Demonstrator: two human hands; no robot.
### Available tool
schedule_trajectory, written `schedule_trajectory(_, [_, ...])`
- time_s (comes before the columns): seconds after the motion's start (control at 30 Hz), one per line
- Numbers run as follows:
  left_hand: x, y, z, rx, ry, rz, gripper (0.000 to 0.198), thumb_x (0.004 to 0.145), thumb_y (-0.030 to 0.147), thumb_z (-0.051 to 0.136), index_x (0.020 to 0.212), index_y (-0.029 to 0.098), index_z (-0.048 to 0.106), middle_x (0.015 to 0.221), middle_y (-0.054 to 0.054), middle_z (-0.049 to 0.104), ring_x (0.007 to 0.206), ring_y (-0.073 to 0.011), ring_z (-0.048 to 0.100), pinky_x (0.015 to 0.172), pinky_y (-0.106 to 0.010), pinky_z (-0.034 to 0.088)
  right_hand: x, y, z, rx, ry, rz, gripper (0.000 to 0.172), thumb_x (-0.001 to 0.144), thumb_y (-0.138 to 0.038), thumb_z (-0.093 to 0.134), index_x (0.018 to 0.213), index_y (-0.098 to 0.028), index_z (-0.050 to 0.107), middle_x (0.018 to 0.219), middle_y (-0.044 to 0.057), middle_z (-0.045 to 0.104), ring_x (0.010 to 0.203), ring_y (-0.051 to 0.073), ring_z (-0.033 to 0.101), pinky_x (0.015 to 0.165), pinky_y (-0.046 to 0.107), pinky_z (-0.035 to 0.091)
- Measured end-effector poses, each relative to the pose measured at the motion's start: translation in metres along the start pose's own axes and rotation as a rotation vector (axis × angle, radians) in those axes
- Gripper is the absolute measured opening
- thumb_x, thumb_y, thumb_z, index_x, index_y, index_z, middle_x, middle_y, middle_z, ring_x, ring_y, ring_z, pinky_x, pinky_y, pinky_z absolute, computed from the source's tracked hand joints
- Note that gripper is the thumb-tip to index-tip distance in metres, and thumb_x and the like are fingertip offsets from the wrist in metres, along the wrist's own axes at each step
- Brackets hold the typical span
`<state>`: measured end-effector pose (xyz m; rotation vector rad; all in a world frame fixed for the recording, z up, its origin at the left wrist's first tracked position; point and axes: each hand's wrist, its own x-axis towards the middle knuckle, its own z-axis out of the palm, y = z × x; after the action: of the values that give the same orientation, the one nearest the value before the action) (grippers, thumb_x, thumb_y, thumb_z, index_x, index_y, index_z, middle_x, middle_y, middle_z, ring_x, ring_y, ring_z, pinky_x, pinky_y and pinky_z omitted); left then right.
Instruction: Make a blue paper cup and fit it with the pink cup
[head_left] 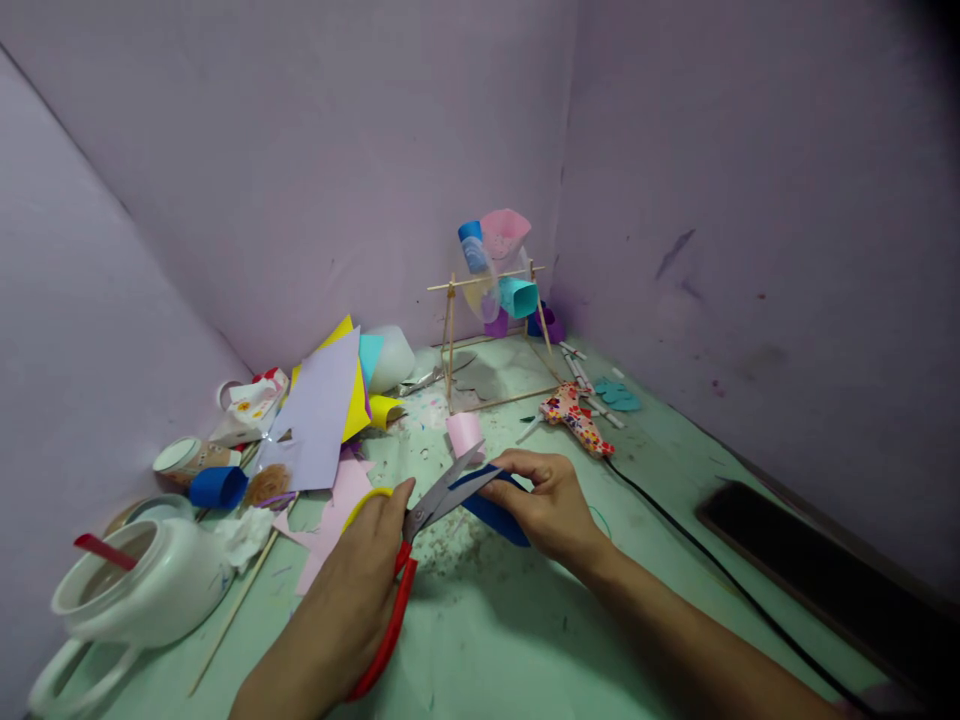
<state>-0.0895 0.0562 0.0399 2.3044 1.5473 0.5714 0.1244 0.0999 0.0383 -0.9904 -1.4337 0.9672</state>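
My left hand (352,580) is closed round the red and yellow handles of a pair of scissors (424,512). The blades are parted and reach to the upper edge of a dark blue piece of paper (499,515). Thumb and fingers of my right hand (551,505) pinch that blue paper near the blade tips. Just beyond the blades lies a rolled pink paper cup (465,432). Farther back stands a stick frame (451,340) carrying a clear wheel (484,297) with blue, pink and teal paper cups on it.
A fabric-covered glue gun (574,412) with a black cord lies at the right, near a dark phone-like slab (795,560). At the left are a white teapot (161,590), a wooden stick (232,620), a blue paper roll (218,487) and coloured sheets (322,410). Walls close off the back.
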Motion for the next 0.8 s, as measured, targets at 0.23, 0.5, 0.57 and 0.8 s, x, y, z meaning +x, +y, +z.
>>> schedule_trajectory(0.23, [-0.0026, -0.0034, 0.0007, -0.012, 0.025, 0.038, 0.061, 0.08, 0.015, 0.043, 0.14, 0.024, 0.032, 0.123, -0.012, 0.055, 0.112, -0.0259, 0.052, 0.094, -0.043, 0.045, 0.0008, 0.0005, 0.0, -0.015, 0.023, -0.014, 0.011, 0.068, -0.026, 0.067, 0.069, -0.018, 0.075, 0.062, 0.001, 0.069, 0.059, 0.016, 0.061, 0.059, 0.024, 0.045])
schedule_trajectory(0.5, [-0.0033, -0.0034, -0.0021, -0.001, -0.009, 0.048, 0.059, 0.082, 0.014, 0.04, 0.14, 0.022, 0.031, 0.121, -0.014, 0.053, 0.112, -0.0266, 0.051, 0.095, -0.045, 0.044, -0.0004, 0.0025, 0.0, -0.018, 0.029, -0.062, 0.01, 0.071, -0.024, 0.066, 0.069, -0.02, 0.075, 0.064, 0.001, 0.069, 0.06, 0.015, 0.061, 0.059, 0.024, 0.046])
schedule_trajectory(0.57, [-0.0027, -0.0027, -0.0016, 0.01, -0.008, 0.042, 0.06, 0.081, 0.014, 0.039, 0.14, 0.021, 0.031, 0.12, -0.014, 0.054, 0.111, -0.0265, 0.051, 0.095, -0.045, 0.043, -0.0001, 0.0026, -0.0003, -0.024, 0.022, -0.071, 0.01, 0.071, -0.024, 0.066, 0.069, -0.021, 0.074, 0.065, 0.001, 0.069, 0.06, 0.015, 0.061, 0.06, 0.024, 0.046])
schedule_trajectory(0.8, [0.0022, 0.0001, 0.0018, 0.122, -0.002, -0.041, 0.057, 0.078, 0.011, 0.039, 0.135, 0.021, 0.038, 0.11, -0.011, 0.058, 0.104, -0.027, 0.054, 0.089, -0.045, 0.046, -0.0022, 0.0043, 0.0027, -0.049, -0.009, -0.133, 0.008, 0.072, -0.021, 0.066, 0.068, -0.02, 0.074, 0.065, 0.001, 0.069, 0.06, 0.015, 0.061, 0.062, 0.024, 0.047])
